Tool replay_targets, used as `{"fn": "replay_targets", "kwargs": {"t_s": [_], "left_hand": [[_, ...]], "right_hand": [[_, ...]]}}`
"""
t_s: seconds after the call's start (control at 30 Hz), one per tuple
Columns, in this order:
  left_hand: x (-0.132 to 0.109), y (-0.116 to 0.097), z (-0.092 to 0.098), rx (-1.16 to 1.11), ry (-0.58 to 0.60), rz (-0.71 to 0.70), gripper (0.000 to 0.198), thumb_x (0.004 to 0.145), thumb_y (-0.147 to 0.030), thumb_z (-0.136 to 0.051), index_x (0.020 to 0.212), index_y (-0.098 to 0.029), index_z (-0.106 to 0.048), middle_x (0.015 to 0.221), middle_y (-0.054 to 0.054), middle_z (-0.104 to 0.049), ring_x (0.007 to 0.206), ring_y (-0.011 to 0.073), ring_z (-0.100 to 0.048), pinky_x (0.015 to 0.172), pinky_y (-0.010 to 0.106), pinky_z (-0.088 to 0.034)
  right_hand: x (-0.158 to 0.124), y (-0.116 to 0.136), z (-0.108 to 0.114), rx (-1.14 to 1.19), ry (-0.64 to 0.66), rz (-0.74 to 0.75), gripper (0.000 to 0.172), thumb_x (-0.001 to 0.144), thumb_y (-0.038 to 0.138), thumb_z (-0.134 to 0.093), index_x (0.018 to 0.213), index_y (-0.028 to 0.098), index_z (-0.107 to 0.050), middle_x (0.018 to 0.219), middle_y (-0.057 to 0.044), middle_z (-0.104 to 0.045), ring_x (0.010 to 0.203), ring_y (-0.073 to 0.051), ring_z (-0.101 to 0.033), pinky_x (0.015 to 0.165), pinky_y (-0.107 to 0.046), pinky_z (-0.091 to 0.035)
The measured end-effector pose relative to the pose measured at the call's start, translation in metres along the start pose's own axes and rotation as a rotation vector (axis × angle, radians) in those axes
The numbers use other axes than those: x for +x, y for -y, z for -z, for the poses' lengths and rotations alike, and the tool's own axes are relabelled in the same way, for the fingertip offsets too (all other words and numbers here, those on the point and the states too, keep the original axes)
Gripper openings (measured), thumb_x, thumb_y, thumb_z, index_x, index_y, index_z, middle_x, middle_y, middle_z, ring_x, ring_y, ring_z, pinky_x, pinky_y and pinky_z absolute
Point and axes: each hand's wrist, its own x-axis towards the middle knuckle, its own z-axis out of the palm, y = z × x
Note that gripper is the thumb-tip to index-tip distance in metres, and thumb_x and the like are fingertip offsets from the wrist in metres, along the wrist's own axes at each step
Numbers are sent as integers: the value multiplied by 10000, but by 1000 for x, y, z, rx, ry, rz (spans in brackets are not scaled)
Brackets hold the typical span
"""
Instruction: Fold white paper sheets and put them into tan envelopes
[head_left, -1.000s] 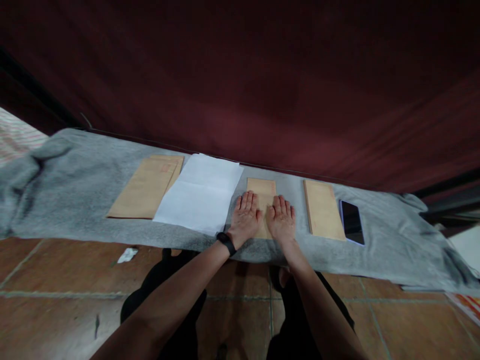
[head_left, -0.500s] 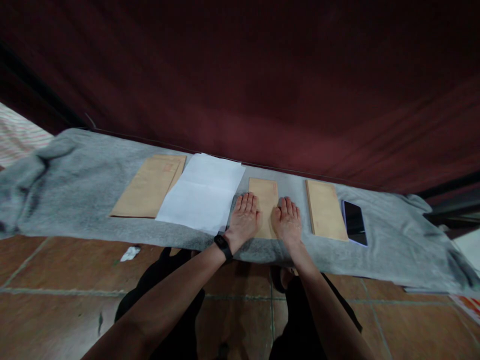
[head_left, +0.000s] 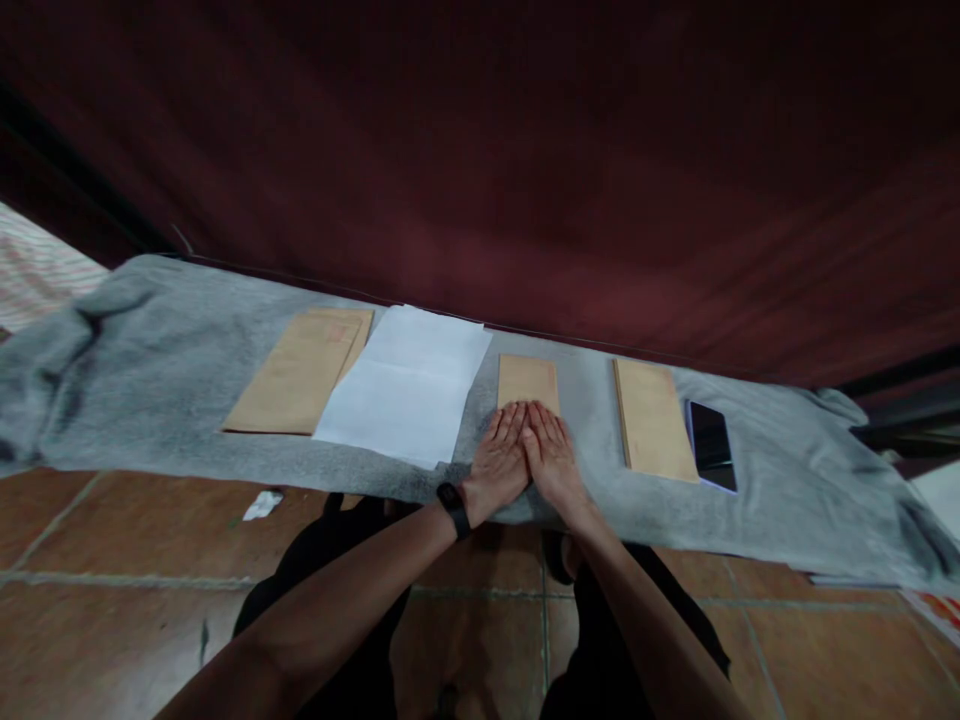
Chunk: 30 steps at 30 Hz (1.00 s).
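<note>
A brown paper envelope (head_left: 528,376) lies flat in front of me, its lower part hidden by my hands. My left hand (head_left: 501,455) rests flat on it with fingers stretched out, and a black band (head_left: 453,508) circles that wrist. Beside it, touching along the thumb side, my right hand (head_left: 551,452) also lies flat on the envelope, fingers extended. To the left are white paper sheets (head_left: 401,385). A stack of brown envelopes (head_left: 654,420) sits on the right.
Grey cloth (head_left: 180,370) covers the long narrow surface. More brown envelopes (head_left: 292,375) lie at far left, partly under the paper. A phone (head_left: 711,445) rests beside the right stack. A dark red panel (head_left: 480,180) rises behind. Crumpled tissue (head_left: 263,504) lies on the tiled floor.
Both hands have moved inward from the envelope's two sides and now meet over its lower part, slightly nearer to me. The envelope, paper and phone look unmoved.
</note>
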Motion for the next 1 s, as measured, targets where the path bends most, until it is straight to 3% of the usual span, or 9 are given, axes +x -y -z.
{"fn": "replay_targets", "kwargs": {"t_s": [0.2,0.5,1.0], "left_hand": [[-3,10,0,-11,-12,34,584,1020,-307,-278,1557,-80,-288,1644,137,-274,1540,249,-174,1261,440,-156],[-10,22,7,-23,-34,27,735,986,-548,-408,1558,-101,-291,1633,191,-272,1529,294,-220,1244,467,-177],[-12,22,15,-26,-14,40,745,967,-553,-435,1540,-93,-316,1627,198,-286,1524,309,-229,1230,493,-193]], "right_hand": [[-4,-16,3,-226,-25,13,592,1073,407,-175,1552,105,-348,1618,-113,-334,1512,-235,-260,1236,-449,-172],[-7,-36,6,-306,-62,-32,589,1059,412,-252,1549,103,-355,1600,-132,-367,1467,-280,-349,1214,-469,-200],[-9,-44,8,-306,-90,-66,586,1045,401,-288,1543,102,-366,1589,-153,-384,1473,-293,-333,1205,-494,-216]]}}
